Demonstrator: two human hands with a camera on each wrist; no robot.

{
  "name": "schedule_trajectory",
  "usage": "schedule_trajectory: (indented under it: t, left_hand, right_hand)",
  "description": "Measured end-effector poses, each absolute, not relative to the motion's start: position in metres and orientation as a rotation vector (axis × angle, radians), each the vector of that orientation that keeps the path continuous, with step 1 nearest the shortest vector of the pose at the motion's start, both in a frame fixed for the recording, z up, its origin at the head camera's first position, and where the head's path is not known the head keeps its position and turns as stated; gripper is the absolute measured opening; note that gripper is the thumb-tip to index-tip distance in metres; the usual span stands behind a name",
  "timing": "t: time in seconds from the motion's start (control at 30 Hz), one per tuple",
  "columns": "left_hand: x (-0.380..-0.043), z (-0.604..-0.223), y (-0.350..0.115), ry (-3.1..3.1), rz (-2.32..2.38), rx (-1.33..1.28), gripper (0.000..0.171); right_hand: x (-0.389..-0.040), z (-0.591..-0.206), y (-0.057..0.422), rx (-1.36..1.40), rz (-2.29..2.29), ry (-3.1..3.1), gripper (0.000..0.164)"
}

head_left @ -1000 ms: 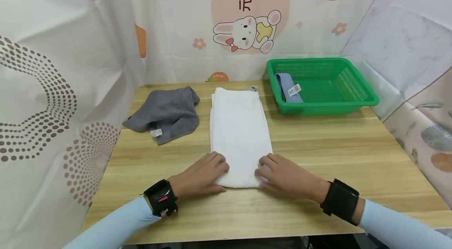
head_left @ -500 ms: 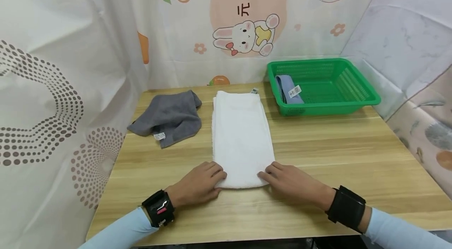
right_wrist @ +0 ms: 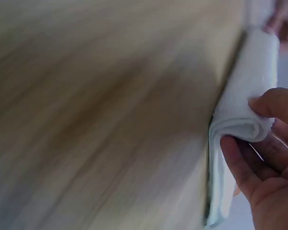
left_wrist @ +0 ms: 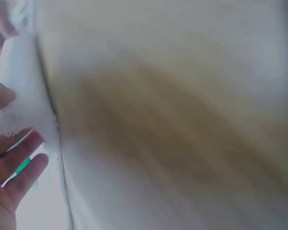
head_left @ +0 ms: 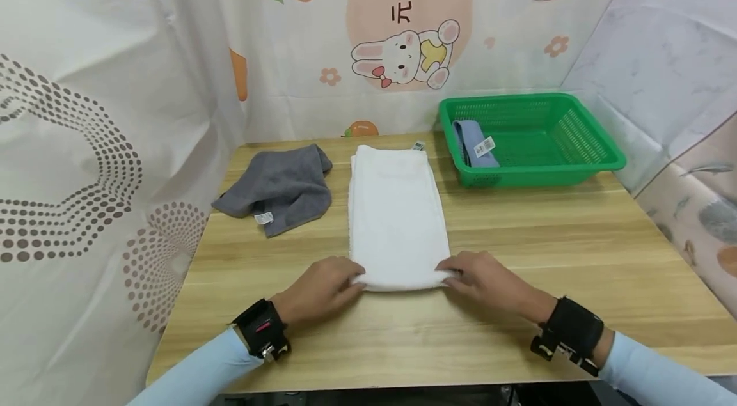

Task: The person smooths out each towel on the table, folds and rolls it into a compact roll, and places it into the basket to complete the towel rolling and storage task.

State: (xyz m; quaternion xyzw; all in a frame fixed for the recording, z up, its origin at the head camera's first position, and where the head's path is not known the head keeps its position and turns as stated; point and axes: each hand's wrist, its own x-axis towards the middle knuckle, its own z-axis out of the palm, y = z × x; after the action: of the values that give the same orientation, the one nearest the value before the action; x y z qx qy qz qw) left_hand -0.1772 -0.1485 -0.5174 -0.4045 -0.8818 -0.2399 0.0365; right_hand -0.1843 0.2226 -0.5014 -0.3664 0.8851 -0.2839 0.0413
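Note:
A white towel (head_left: 397, 214), folded into a long rectangle, lies lengthwise in the middle of the wooden table. Its near end is turned up into a small roll. At the roll's left end, my left hand (head_left: 324, 289) pinches the towel between thumb and fingers. My right hand (head_left: 489, 284) pinches the opposite end the same way. In the right wrist view, the rolled towel (right_wrist: 245, 91) shows its curled layers between my thumb and fingers. The left wrist view has the towel's fuzzy edge (left_wrist: 26, 105) between thumb and fingers of my left hand (left_wrist: 9, 167).
A crumpled grey towel (head_left: 282, 185) with a white tag lies at the left. At the back right stands a green basket (head_left: 541, 177) with a folded blue-grey cloth (head_left: 475, 140) in it. A patterned curtain (head_left: 288, 61) hangs behind the wooden table (head_left: 553, 233).
Both hands have gone from lying at the towel's near corners to pinching them. The near end is now rolled up and a little farther from the table's front edge.

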Motion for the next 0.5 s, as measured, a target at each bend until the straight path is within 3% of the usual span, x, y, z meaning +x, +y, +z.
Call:
schedule_trajectory:
  t: [0.27, 0.5]
  left_hand:
    - [-0.202, -0.517, -0.142, -2.777, -1.083, -1.033, 0.011]
    - [-0.212, -0.517, -0.139, -2.817, -1.158, -0.957, 0.008]
  right_hand:
    - [-0.204, -0.504, 0.221, -0.686, -1.178, 2.583, 0.023]
    - [-0.211, -0.504, 0.22, -0.735, -1.084, 2.652, 0.012]
